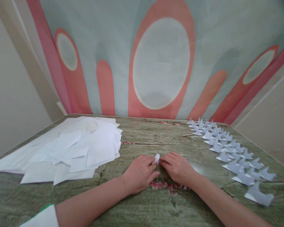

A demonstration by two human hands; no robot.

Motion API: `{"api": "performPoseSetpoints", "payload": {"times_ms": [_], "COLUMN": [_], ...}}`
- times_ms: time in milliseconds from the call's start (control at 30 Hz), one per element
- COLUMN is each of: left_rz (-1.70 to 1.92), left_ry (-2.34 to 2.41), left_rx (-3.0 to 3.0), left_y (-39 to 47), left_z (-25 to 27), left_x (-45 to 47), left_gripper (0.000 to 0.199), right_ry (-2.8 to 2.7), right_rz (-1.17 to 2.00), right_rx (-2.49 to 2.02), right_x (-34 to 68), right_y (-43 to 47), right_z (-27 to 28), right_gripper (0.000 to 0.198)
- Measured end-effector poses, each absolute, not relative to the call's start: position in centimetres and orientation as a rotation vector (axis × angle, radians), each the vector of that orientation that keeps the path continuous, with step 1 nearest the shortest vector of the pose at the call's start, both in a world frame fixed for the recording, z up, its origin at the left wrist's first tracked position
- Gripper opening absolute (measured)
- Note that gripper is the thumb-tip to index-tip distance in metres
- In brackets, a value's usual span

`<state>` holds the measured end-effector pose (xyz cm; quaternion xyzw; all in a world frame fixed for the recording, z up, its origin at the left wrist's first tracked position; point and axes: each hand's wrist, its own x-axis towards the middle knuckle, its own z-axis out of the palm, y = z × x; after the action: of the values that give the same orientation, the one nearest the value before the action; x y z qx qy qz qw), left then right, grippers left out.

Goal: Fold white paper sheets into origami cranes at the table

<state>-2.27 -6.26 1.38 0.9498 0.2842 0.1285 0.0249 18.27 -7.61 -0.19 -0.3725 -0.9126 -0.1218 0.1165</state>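
Observation:
Between my two hands, over the middle of the table, is a small folded piece of white paper (157, 158). My left hand (141, 173) pinches it from the left, thumb toward me. From the right, the closed fingers of my right hand (176, 167) grip its other side. Most of the paper is hidden behind the fingers, so its exact folded shape is hard to make out. To the right stand rows of several white folded paper figures (242, 176), each with an upright point.
A wide, loose pile of white paper sheets (85, 148) covers the table's left side. The wood-patterned table (153, 135) has reddish printed patches. Behind its far edge hangs a grey-green backdrop (120, 37) with coral shapes.

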Motion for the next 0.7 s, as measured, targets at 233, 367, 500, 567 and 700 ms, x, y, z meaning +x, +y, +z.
{"api": "performPoseSetpoints", "payload": {"times_ms": [233, 367, 500, 567, 700], "left_rz": [0.462, 0.542, 0.637, 0.672, 0.732], "left_ry": [0.837, 0.828, 0.825, 0.843, 0.902], "left_rx": [2.854, 2.764, 2.634, 2.571, 2.485], "left_y": [-5.6, -5.0, -4.3, -4.1, -4.1], "left_z": [1.4, 0.7, 0.3, 0.2, 0.2], "left_x": [-2.5, -2.6, -2.7, -2.7, -2.5], "left_gripper": [0.023, 0.019, 0.014, 0.013, 0.009], "right_ry": [-2.499, -2.451, -2.429, -2.423, -2.406], "right_rz": [-0.172, -0.104, -0.076, -0.067, -0.059], "right_rx": [-1.088, -1.071, -1.068, -1.058, -1.067], "right_x": [17.8, 17.5, 17.3, 17.2, 17.0], "right_y": [-7.7, -7.8, -7.9, -7.9, -7.9], "right_z": [-0.6, -0.6, -0.7, -0.7, -0.7], "right_gripper": [0.023, 0.027, 0.028, 0.028, 0.027]}}
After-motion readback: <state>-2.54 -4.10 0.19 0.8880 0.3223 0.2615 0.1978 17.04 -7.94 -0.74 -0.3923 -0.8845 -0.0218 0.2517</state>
